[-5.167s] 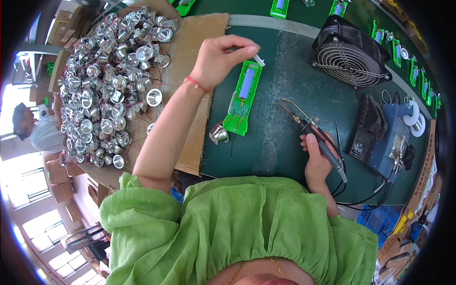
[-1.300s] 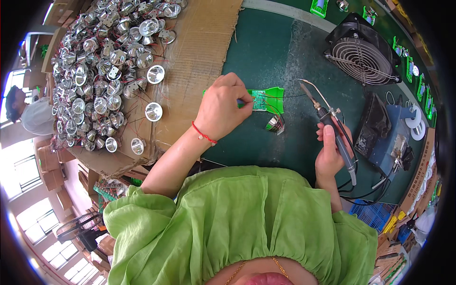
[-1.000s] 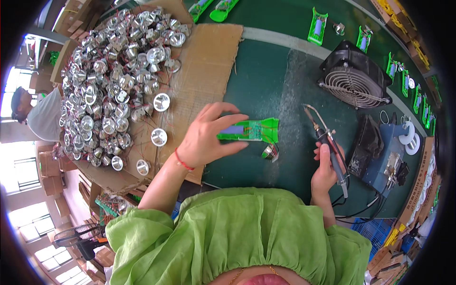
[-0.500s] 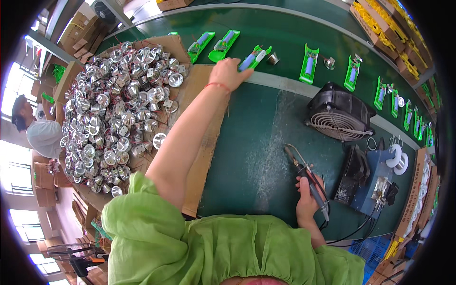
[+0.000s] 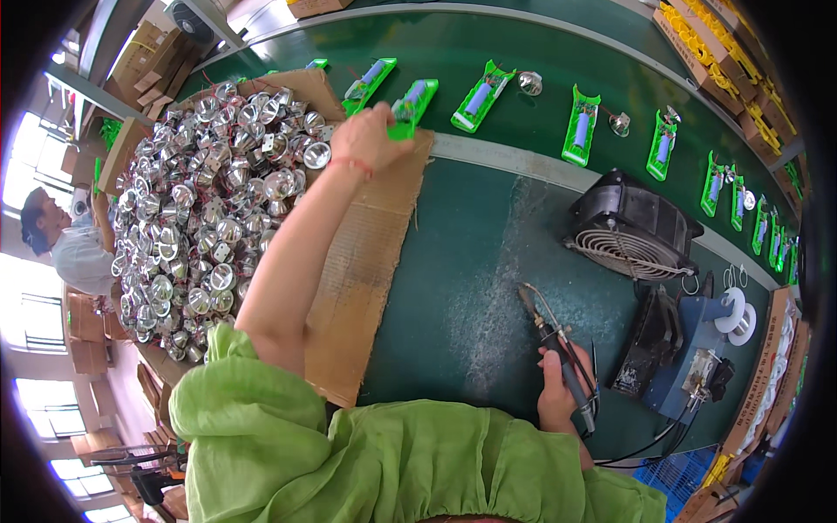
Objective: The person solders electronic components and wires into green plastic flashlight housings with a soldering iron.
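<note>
Left hand setting a green board among the row on the far side of the table; right hand keeping the soldering iron.

Your left hand [image 5: 370, 138] is stretched far forward, its grip clamped on the near end of a green circuit board [image 5: 410, 106] with a pale blue cell along it. The board lies at the far edge of the cardboard sheet [image 5: 370, 253], just beside a like green board [image 5: 369, 84], with the reflector pile [image 5: 205, 205] to its left. Lay it flat and parallel to its neighbours, apart from them, before you let go; judged from the row, even spacing matters. Your right hand [image 5: 558, 397] is wrapped shut around the soldering iron [image 5: 558, 349], tip pointing away over the green table [image 5: 471, 261]. Keep that tip raised and away from the black fan [image 5: 629, 228].
</note>
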`<state>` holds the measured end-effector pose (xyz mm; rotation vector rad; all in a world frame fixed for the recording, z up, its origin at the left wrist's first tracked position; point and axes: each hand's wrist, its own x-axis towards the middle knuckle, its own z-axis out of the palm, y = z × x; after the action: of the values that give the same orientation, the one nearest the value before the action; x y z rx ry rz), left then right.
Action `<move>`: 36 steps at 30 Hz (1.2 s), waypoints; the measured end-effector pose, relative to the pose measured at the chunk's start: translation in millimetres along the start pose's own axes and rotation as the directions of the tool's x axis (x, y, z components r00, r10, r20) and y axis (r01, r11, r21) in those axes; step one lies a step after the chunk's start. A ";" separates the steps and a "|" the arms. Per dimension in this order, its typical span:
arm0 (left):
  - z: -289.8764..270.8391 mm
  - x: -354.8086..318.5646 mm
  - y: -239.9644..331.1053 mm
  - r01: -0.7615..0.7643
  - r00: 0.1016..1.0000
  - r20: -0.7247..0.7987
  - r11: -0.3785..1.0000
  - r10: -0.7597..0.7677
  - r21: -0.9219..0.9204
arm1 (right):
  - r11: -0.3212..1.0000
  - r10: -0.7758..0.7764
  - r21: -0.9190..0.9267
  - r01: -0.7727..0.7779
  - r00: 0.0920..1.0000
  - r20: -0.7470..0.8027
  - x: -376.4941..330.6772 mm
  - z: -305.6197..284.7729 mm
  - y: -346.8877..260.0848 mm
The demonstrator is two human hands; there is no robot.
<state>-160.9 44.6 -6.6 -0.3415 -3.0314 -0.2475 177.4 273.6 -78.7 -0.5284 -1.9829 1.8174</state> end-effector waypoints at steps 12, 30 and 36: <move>-13.4 -280.4 17.6 -0.266 0.946 -0.226 0.954 0.231 -0.140 | 0.998 -0.049 -0.039 0.047 0.998 -0.050 -1.2 9.1 -0.4; 53.9 -524.8 -82.6 0.313 0.943 0.201 0.910 -0.264 -0.271 | 0.990 -0.140 -0.035 0.138 0.988 -0.069 0.2 11.5 3.1; 85.3 -495.0 -84.3 0.186 0.982 0.071 0.969 -0.176 -0.160 | 0.988 -0.152 -0.034 0.150 0.986 -0.072 3.0 7.2 9.9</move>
<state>295.8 -128.2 -151.8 -0.0817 -3.1066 -0.5144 171.1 269.9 -88.9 -0.4354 -1.9462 1.6568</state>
